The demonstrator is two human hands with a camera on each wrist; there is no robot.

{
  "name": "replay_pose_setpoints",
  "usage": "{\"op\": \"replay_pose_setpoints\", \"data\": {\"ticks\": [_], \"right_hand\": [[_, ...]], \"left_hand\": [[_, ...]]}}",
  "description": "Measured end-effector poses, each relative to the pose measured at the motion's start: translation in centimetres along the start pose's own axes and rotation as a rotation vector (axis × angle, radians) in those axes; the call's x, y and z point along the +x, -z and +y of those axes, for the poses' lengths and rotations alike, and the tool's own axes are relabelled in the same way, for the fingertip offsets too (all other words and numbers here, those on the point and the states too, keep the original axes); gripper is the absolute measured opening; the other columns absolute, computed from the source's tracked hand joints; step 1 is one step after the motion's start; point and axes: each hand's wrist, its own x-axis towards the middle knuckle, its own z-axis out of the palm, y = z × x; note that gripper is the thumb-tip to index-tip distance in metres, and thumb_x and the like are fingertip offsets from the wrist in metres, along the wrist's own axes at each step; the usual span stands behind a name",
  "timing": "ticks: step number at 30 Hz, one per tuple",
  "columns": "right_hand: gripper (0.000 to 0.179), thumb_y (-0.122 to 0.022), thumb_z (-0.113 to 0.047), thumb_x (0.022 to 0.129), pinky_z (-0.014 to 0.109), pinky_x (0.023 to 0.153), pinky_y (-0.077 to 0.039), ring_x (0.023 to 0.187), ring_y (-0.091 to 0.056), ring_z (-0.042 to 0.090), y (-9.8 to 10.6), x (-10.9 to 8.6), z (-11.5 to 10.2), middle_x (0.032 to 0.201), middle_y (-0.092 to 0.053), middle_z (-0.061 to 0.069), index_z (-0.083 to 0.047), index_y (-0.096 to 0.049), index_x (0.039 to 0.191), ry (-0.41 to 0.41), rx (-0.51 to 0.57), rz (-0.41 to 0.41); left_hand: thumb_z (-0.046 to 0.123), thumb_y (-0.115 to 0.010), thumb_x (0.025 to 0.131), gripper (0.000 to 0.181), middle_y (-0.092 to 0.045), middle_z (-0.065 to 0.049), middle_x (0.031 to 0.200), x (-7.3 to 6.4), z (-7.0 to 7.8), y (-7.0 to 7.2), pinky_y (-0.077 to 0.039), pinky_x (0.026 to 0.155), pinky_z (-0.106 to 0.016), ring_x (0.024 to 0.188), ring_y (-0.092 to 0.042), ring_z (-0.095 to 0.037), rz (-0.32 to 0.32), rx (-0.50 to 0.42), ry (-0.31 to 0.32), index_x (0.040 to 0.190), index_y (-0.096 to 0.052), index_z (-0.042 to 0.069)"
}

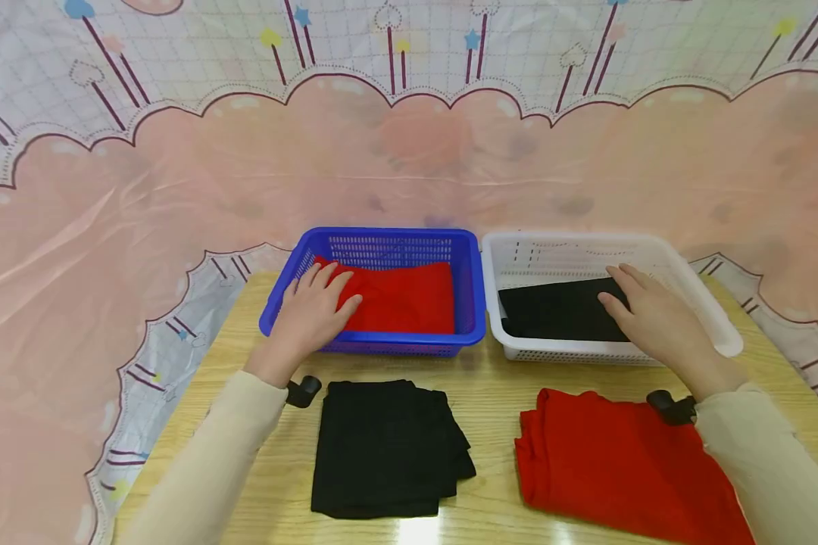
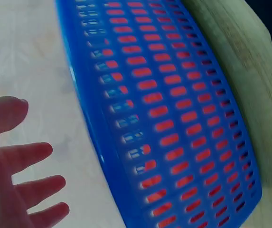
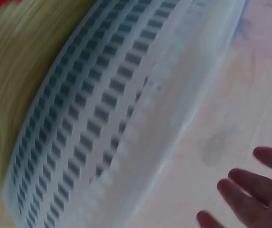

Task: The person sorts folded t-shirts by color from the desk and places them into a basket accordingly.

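My left hand (image 1: 311, 312), fingers spread, hovers over the left front part of a blue basket (image 1: 382, 344). Folded red cloth (image 1: 402, 299) lies in that basket, partly hidden by the hand. In the left wrist view the fingers stay apart from the blue wall (image 2: 169, 114). Over the right part of a white basket (image 1: 586, 352) is my right hand (image 1: 661, 322), holding nothing, its fingers loosely extended. Folded black cloth (image 1: 559, 310) lies inside, its right end hidden by the hand. The right wrist view shows those fingers beyond the white rim (image 3: 183, 123).
On the wooden table (image 1: 494, 454), a folded black cloth stack (image 1: 385, 446) lies before the blue basket. A folded red cloth stack (image 1: 620, 462) lies before the white one, partly covered by my right sleeve (image 1: 757, 446). A patterned sheet (image 1: 409, 166) hangs behind the baskets.
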Motion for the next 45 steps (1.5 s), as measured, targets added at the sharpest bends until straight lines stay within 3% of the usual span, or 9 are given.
{"op": "replay_pose_setpoints", "data": {"ticks": [4, 11, 17, 24, 30, 35, 41, 45], "right_hand": [[0.057, -0.034, -0.045, 0.093, 0.057, 0.091, -0.027, 0.117, -0.036, 0.041, -0.9, -0.3, -1.4, 0.132, -0.04, 0.021, -0.005, -0.04, 0.133, 0.033, 0.098, 0.136], [0.036, -0.041, -0.038, 0.093, 0.043, 0.077, -0.043, 0.096, -0.057, 0.023, -2.9, -1.8, -4.5, 0.108, -0.062, 0.006, -0.019, -0.055, 0.12, 0.022, 0.34, 0.25], [0.028, -0.044, -0.037, 0.093, 0.02, 0.078, -0.042, 0.094, -0.057, 0.005, -4.2, -3.3, -7.9, 0.103, -0.062, -0.01, -0.029, -0.055, 0.117, 0.072, 0.54, 0.221], [0.032, -0.043, -0.036, 0.093, 0.022, 0.083, -0.043, 0.095, -0.057, 0.006, -5.8, -3.8, -9.2, 0.107, -0.061, -0.006, -0.027, -0.051, 0.123, 0.098, 0.643, 0.131], [0.036, -0.047, -0.037, 0.091, 0.037, 0.085, -0.045, 0.099, -0.057, 0.013, -6.9, -3.3, -10.0, 0.111, -0.059, -0.004, -0.022, -0.051, 0.124, 0.133, 0.672, 0.056], [0.041, -0.05, -0.041, 0.089, 0.04, 0.082, -0.046, 0.1, -0.056, 0.016, -7.6, -2.8, -10.9, 0.119, -0.054, -0.004, -0.024, -0.049, 0.126, 0.163, 0.628, -0.007], [0.048, -0.048, -0.043, 0.089, 0.041, 0.084, -0.045, 0.105, -0.054, 0.019, -8.6, -2.6, -11.5, 0.125, -0.051, 0.001, -0.019, -0.044, 0.131, 0.198, 0.58, -0.09], [0.053, -0.05, -0.043, 0.088, 0.04, 0.084, -0.045, 0.107, -0.053, 0.019, -9.1, -2.6, -12.2, 0.13, -0.045, 0.001, -0.018, -0.039, 0.134, 0.21, 0.568, -0.144]], "left_hand": [[0.036, -0.047, 0.09, 0.045, -0.042, -0.012, 0.13, -1.2, 0.5, 0.0, -0.028, 0.096, -0.054, 0.119, -0.034, -0.033, 0.088, -0.083, -0.019, 0.127, -0.047, 0.011], [0.037, -0.048, 0.09, 0.03, -0.059, 0.001, 0.105, -4.7, 1.2, -0.6, -0.045, 0.081, -0.04, 0.093, -0.055, -0.019, 0.111, -0.36, 0.032, 0.111, -0.058, 0.018], [0.044, -0.046, 0.09, 0.03, -0.061, 0.005, 0.093, -8.0, 1.5, -1.7, -0.048, 0.074, -0.035, 0.082, -0.055, -0.015, 0.094, -0.541, 0.092, 0.104, -0.06, 0.02], [0.047, -0.045, 0.089, 0.031, -0.062, 0.003, 0.091, -9.3, 1.2, -1.2, -0.047, 0.075, -0.036, 0.087, -0.057, -0.014, 0.047, -0.663, 0.095, 0.098, -0.059, 0.022], [0.048, -0.046, 0.088, 0.028, -0.06, 0.007, 0.096, -9.5, 1.0, -0.7, -0.046, 0.079, -0.036, 0.09, -0.056, -0.013, -0.098, -0.643, 0.046, 0.103, -0.058, 0.029], [0.043, -0.046, 0.09, 0.031, -0.059, 0.006, 0.103, -9.5, 0.5, -1.3, -0.045, 0.083, -0.04, 0.096, -0.055, -0.016, -0.227, -0.571, 0.041, 0.113, -0.055, 0.025], [0.034, -0.048, 0.091, 0.035, -0.06, -0.002, 0.103, -9.1, -0.2, -1.9, -0.045, 0.081, -0.042, 0.094, -0.056, -0.021, -0.248, -0.404, 0.059, 0.118, -0.054, 0.013], [0.033, -0.047, 0.091, 0.037, -0.06, -0.004, 0.099, -8.9, -0.4, -2.2, -0.046, 0.076, -0.041, 0.086, -0.056, -0.021, -0.26, -0.292, 0.111, 0.12, -0.054, 0.011]]}}
